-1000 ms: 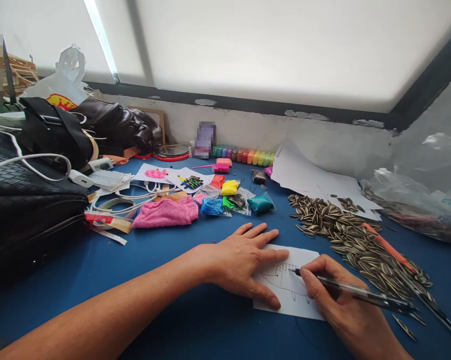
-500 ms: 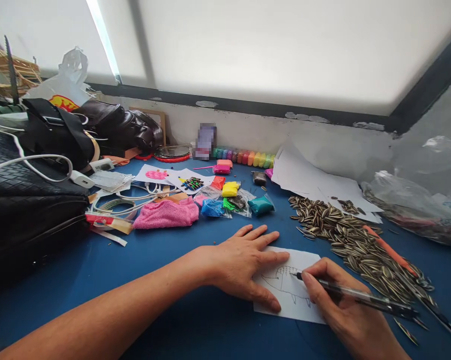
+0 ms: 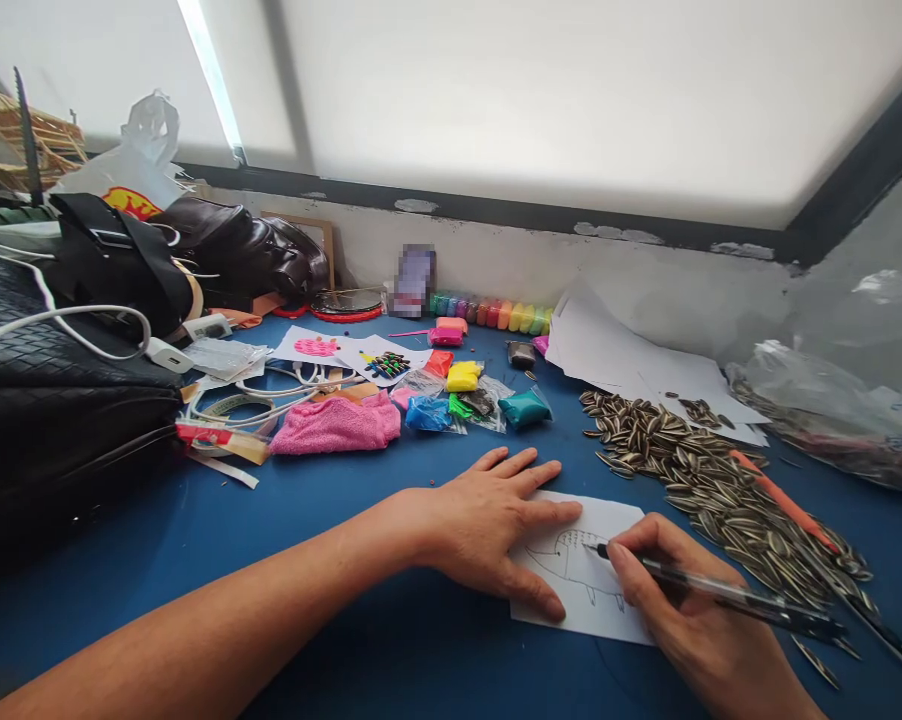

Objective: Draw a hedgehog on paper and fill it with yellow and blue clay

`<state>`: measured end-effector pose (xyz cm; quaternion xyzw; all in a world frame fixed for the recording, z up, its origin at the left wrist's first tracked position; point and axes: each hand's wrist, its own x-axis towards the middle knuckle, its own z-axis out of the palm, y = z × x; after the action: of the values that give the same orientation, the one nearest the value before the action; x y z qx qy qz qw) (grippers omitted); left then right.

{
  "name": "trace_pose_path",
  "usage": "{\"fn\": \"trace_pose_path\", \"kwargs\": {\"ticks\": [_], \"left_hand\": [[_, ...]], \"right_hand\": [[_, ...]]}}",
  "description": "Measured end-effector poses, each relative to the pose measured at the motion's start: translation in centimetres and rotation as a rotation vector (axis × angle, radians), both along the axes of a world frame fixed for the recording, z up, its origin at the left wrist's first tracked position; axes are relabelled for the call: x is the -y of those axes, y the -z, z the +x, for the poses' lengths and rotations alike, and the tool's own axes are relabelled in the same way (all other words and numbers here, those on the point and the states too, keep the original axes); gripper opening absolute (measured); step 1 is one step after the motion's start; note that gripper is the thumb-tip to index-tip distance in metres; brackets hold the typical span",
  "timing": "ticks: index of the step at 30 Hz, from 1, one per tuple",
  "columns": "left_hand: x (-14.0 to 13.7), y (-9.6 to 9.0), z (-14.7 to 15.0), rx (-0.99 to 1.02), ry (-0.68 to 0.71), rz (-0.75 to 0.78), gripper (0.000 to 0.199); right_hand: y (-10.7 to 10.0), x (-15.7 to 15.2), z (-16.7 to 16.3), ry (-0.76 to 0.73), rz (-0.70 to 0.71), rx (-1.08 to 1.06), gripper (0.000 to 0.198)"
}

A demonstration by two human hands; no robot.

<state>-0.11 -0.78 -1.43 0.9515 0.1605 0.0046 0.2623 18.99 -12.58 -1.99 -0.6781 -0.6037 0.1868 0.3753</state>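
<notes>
the small white sheet (image 3: 616,512) lies on the blue counter (image 3: 391,650) and bears a line drawing of an animal with a pointed snout and short legs. the left hand (image 3: 500,530) is open and flat across the sheet's left part, fingers spread. the right hand (image 3: 683,600), at the sheet's right edge, grips a dark, partly clear pen (image 3: 788,612), its tip by the small marks inside the animal's outline. to the right of the sheet spreads a heap of striped seeds (image 3: 721,505), an orange handle (image 3: 785,500) lying on it. beyond the sheet sit a teal packet (image 3: 524,408) and a yellow packet (image 3: 464,376); a pink cloth (image 3: 336,422) lies beyond it to the left.
</notes>
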Motion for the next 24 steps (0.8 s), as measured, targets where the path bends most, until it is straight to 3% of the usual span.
{"fn": "trace_pose_path", "kwargs": {"ticks": [8, 12, 24], "left_hand": [[-0.1, 0.1, 0.0, -0.005, 0.003, 0.007, 0.089], [0.0, 0.0, 0.0, -0.007, -0.004, 0.004, 0.088], [0.1, 0.1, 0.0, 0.002, -0.012, 0.005, 0.087]], "right_hand": [[0.4, -0.3, 0.5, -0.042, 0.037, -0.019, 0.028], [0.4, -0.1, 0.3, 0.011, 0.019, -0.021, 0.028], [1.2, -0.4, 1.3, -0.094, 0.051, 0.078, 0.028]]}}
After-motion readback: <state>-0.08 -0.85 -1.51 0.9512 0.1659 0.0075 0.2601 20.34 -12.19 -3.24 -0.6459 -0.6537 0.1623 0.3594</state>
